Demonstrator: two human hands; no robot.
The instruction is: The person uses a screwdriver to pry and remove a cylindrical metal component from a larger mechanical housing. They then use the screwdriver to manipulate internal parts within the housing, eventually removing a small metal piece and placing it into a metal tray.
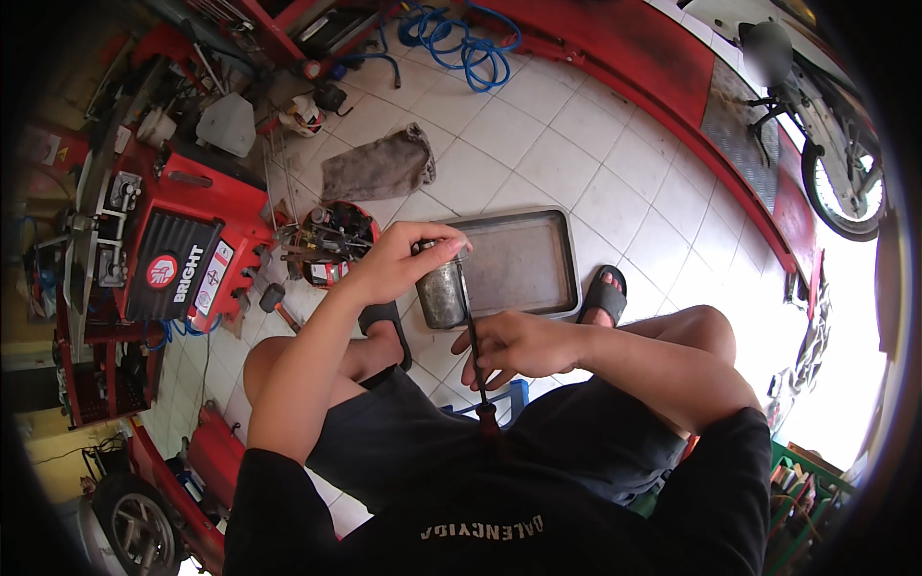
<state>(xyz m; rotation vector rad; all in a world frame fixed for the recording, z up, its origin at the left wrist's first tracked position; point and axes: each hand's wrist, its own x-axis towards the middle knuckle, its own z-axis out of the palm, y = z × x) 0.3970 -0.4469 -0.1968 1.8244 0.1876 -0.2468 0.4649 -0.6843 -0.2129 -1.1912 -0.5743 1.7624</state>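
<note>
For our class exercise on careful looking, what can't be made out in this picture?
Head view:
Top of the metal cylinder: mostly hidden by the left hand.
Palm of the right hand: hidden by the hand's back.
Motorcycle: cut off by the upper edge.
Cluttered items near the left hand: too small.

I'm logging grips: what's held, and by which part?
The left hand holds a grimy metal cylinder by its upper end; the right hand appears to hold a screwdriver by its shaft.

They wear a black lettered shirt (495, 494), apparently charcoal shorts (370, 418) and black sandals (380, 315).
</note>
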